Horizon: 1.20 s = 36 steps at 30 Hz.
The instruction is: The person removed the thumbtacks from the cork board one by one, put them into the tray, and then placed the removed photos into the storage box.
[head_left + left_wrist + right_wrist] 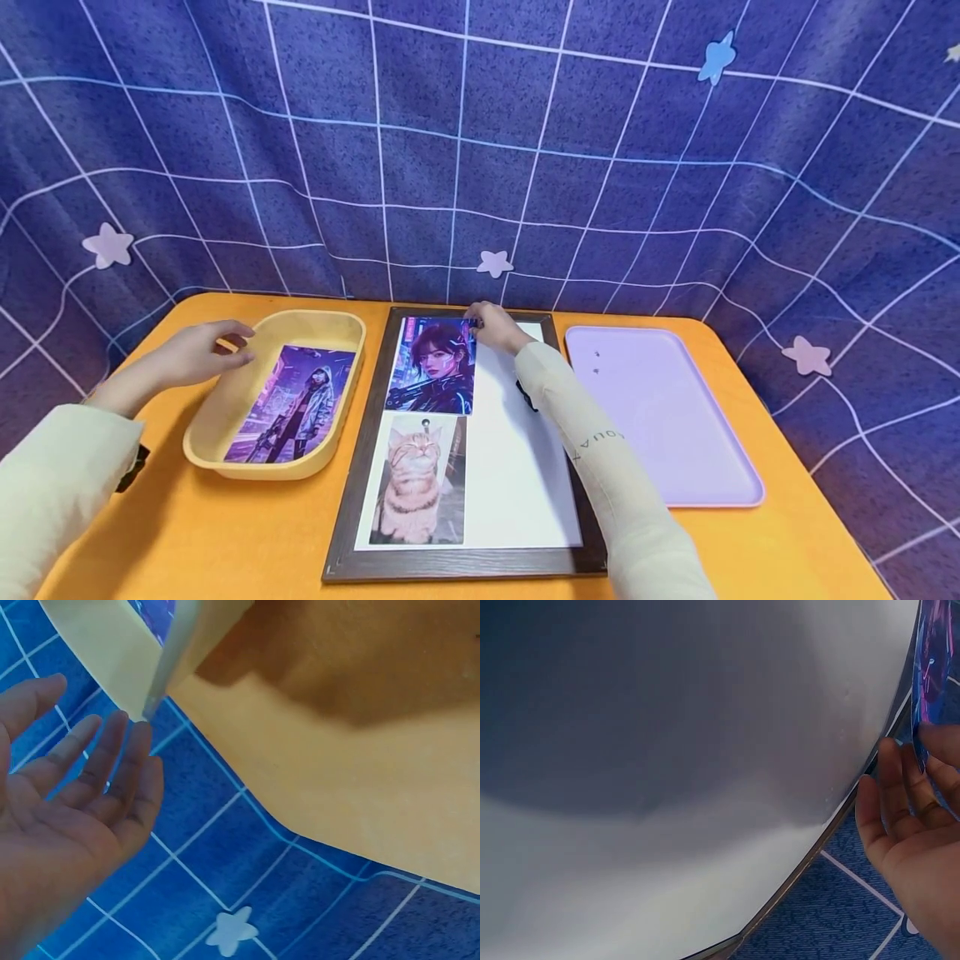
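My right hand (497,325) pinches the top right corner of a purple-blue picture card with a portrait (435,367); the right wrist view shows thumb and fingers at that card's edge (932,667). The card lies in the upper left of a dark-framed white board (525,467). Below it, a cat picture (412,492) has a small dark pin (426,423) at its top. Over the left side of a yellow tub (300,472) hovers my left hand (198,350), fingers relaxed and nothing between them. A picture of a hooded figure (315,400) lies inside the tub.
To the board's right is a lilac tray (667,417) with two tiny dark pieces (597,363) near its upper left. Everything sits on an orange table (247,533), with a blue grid-patterned curtain (420,167) behind it.
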{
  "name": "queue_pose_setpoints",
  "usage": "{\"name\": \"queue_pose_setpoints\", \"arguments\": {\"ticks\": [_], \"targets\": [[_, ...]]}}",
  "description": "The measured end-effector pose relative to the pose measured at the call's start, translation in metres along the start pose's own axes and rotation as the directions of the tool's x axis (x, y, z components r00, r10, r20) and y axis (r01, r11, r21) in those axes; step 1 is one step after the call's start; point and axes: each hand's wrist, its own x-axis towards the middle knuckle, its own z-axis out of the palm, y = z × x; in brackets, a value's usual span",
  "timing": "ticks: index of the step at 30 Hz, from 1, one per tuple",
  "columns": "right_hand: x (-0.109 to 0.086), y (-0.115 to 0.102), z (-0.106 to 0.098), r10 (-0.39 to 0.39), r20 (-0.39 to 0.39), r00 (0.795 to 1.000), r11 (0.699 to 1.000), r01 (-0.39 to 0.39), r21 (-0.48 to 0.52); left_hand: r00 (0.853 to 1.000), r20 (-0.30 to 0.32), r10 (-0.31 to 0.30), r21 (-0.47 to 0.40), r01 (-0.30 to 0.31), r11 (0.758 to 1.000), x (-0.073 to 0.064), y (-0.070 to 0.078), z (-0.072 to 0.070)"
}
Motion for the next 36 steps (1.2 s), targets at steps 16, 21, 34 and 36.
{"name": "queue_pose_setpoints", "arguments": {"ticks": [16,21,34,36], "targets": [[-0.002,0.002,-0.003,-0.024,-0.011,1.0,0.999,0.024,0.046,0.926,0.291,-0.239,-0.177,0.298,0.938,-0.014,-0.027,-0.009],[-0.003,0.004,-0.003,-0.007,-0.012,1.0,0.998,0.008,0.069,0.889,0.382,-0.255,-0.237,0.36,0.902,-0.018,-0.032,-0.007],[-0.003,0.004,-0.005,0.047,-0.047,0.998,0.975,-0.036,0.22,0.838,0.456,-0.299,-0.395,0.492,0.776,-0.022,-0.034,-0.003],[-0.003,0.003,-0.006,0.063,-0.043,0.997,0.967,-0.05,0.249,0.83,0.463,-0.311,-0.404,0.51,0.76,-0.022,-0.034,-0.002]]}}
